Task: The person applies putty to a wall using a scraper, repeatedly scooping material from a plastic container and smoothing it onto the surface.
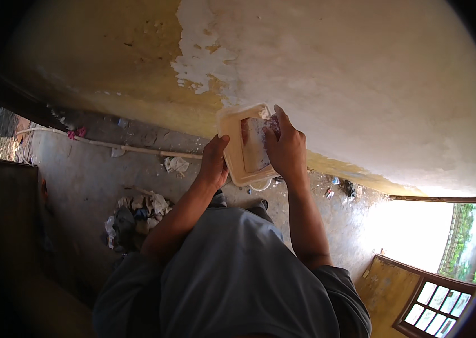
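Note:
A translucent, cream-stained rectangular plastic container [233, 163] is tilted in front of me, with my left hand [212, 164] closed round its left side, thumb at the rim. Inside it is a flat rectangular piece [255, 146], reddish-brown and smeared with whitish material. My right hand [287, 151] has its fingers on that piece's right part, closed on it at the container's right side. Below the container, part of a pale round item [260, 185] shows, mostly hidden.
A patchy yellow-and-white wall [345, 84] rises ahead. On the concrete floor lie a long pole [136, 149], pale scraps [176, 165], a debris pile [136, 222] at lower left and small litter [348, 188] along the wall. A bright opening [418, 228] and window [435, 310] are at right.

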{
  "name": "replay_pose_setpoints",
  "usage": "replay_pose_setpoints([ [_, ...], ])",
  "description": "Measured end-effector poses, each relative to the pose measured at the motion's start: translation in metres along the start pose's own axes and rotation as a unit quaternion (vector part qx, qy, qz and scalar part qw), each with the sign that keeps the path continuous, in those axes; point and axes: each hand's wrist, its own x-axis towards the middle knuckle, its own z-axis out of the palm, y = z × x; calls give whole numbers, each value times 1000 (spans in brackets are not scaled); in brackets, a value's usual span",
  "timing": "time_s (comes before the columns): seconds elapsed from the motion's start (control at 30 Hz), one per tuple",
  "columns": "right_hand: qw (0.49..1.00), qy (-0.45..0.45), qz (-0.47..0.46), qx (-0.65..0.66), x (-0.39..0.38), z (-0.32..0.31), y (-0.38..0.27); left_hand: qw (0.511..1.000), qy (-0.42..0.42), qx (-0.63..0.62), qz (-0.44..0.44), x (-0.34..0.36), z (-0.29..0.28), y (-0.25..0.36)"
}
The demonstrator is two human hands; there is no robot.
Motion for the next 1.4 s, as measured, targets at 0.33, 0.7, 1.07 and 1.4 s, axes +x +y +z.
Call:
replay_pose_setpoints([
  [0.33, 998, 0, -55, -21, -8, -3, -7, 998, -9, -51, -23, 7, -6, -17],
  [0.7, 999, 27, -34, -4, -12, -2, -3, 999, -29, -23, -19, 7, -7, -19],
  [1.07, 990, -1, 13, 137, 1, 14, 38, 993, 6, 118, -16, 11, 6, -13],
  [1.4, 932, 61, 138, 330, -9, -25, 69, 997, 4, 66, -44, 24, 1, -7],
])
